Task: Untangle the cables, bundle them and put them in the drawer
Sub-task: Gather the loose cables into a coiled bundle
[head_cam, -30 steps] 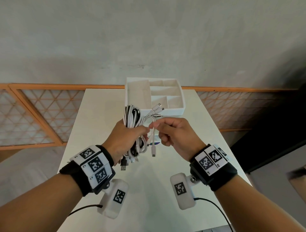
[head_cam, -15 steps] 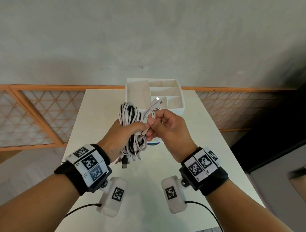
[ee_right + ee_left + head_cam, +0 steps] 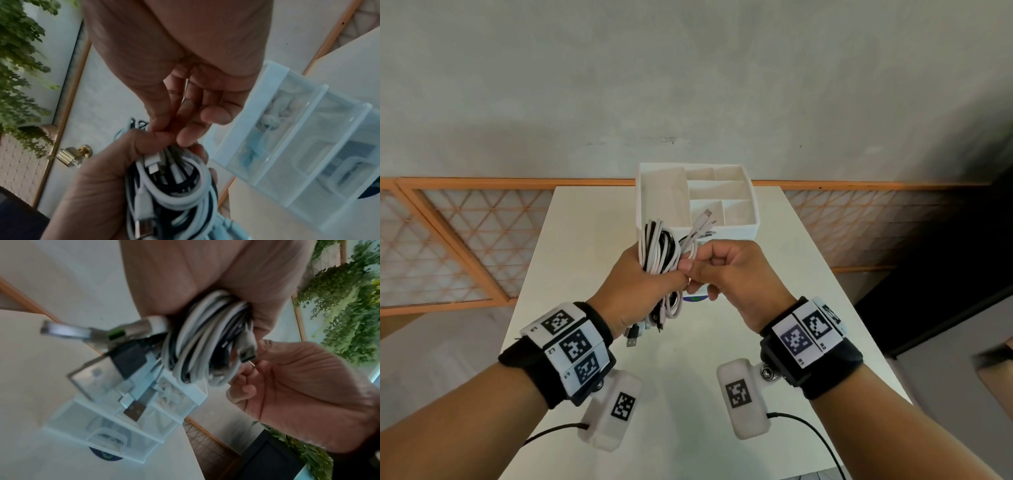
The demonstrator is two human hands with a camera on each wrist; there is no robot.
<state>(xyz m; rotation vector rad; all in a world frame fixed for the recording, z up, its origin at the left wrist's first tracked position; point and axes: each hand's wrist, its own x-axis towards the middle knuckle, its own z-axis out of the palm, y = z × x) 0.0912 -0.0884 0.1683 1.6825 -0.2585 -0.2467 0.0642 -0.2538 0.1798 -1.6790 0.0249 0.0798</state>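
A coiled bundle of white and black cables [image 3: 658, 251] is gripped in my left hand [image 3: 640, 287], held upright above the white table [image 3: 688, 370]. USB plugs [image 3: 632, 337] hang from its lower end, and white connector ends [image 3: 705, 219] stick up on the right. My right hand [image 3: 726, 270] touches the bundle from the right and pinches a white strand against my left thumb. The wrist views show the cable coil [image 3: 205, 344] [image 3: 180, 191] packed in the left fist. Behind the hands stands the white drawer unit [image 3: 722, 229], its top tray divided into compartments.
The drawer unit [image 3: 115, 423] has clear drawer fronts with items inside. A dark round sticker [image 3: 695, 298] lies on the table below it. Orange lattice panels [image 3: 465, 246] and a grey wall stand behind the table, with a dark cabinet at the right.
Both hands have risen and moved away from me with the bundle. My right hand has closed in on the bundle, drawing the loose white strand against the coil.
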